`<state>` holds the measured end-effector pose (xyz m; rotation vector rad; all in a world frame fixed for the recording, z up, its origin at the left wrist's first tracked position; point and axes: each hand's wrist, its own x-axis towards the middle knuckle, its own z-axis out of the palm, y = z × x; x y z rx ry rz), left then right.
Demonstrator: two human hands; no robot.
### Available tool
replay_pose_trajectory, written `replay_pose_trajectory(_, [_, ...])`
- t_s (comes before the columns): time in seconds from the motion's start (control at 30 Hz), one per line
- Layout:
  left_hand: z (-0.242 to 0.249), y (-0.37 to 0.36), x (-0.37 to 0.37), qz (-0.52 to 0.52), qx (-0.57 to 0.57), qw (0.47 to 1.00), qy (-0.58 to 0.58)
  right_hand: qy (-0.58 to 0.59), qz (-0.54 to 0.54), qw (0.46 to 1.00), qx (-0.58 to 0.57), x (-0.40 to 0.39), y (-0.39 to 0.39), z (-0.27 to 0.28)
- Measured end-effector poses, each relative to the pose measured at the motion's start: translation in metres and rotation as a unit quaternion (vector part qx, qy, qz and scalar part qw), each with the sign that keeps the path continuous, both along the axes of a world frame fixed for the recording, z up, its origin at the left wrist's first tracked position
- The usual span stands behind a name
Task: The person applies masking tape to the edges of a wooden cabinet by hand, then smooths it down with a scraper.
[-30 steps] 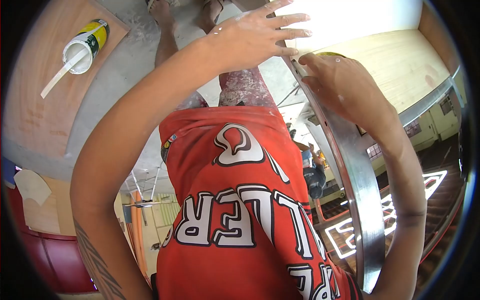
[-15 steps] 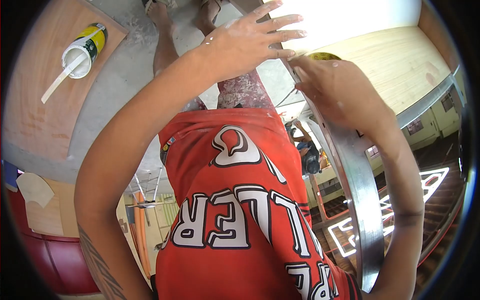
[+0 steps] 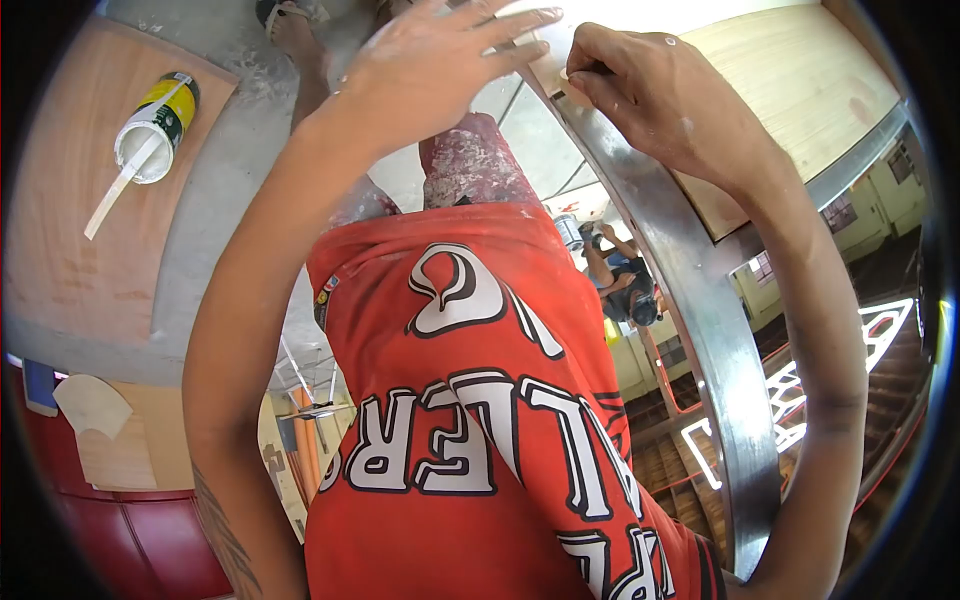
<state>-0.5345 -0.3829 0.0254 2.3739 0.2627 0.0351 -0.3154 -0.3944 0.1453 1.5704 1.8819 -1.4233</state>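
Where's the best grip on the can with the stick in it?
Take the can around its body, the yellow-and-green labelled part, coming from the side. It lies tilted on the wood panel with its open, paint-smeared mouth showing and the stick poking out past the rim, so a grip at the mouth would probably be messy and foul the stick.
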Motion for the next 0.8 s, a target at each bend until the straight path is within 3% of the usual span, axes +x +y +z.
replay_pose_trajectory(0.07, [0.002,0.0,0.001,0.038,-0.002,0.999,-0.005,0.012,0.03,0.999,0.015,0.002,-0.001,-0.002])
replay_pose_trajectory(0.23, [-0.002,-0.008,0.006,-0.047,0.029,0.998,-0.016,0.015,0.038,0.999,0.016,-0.002,0.001,0.0])
replay_pose_trajectory(0.4, [-0.003,-0.015,0.012,-0.067,0.04,0.997,-0.022,0.021,0.049,0.998,-0.013,-0.001,0.01,0.001])
replay_pose_trajectory(0.47, [-0.003,-0.018,0.013,-0.075,0.045,0.996,-0.022,-0.047,0.149,0.972,-0.174,-0.006,0.026,0.003])
replay_pose_trajectory(0.5, [-0.002,-0.021,0.013,-0.08,0.055,0.995,-0.013,-0.046,0.148,0.972,-0.175,-0.004,0.02,0.0])
replay_pose_trajectory(0.57, [0.005,-0.02,0.013,-0.085,0.064,0.994,-0.003,0.049,0.091,0.993,-0.059,-0.001,0.01,-0.005])
replay_pose_trajectory(0.67, [0.008,-0.019,0.013,-0.102,0.082,0.991,0.04,0.082,0.028,0.996,-0.037,-0.006,0.012,-0.004])
replay_pose_trajectory(0.8, [0.0,-0.027,0.01,-0.084,0.068,0.994,0.019,0.103,0.032,0.994,-0.032,-0.013,0.018,0.003])
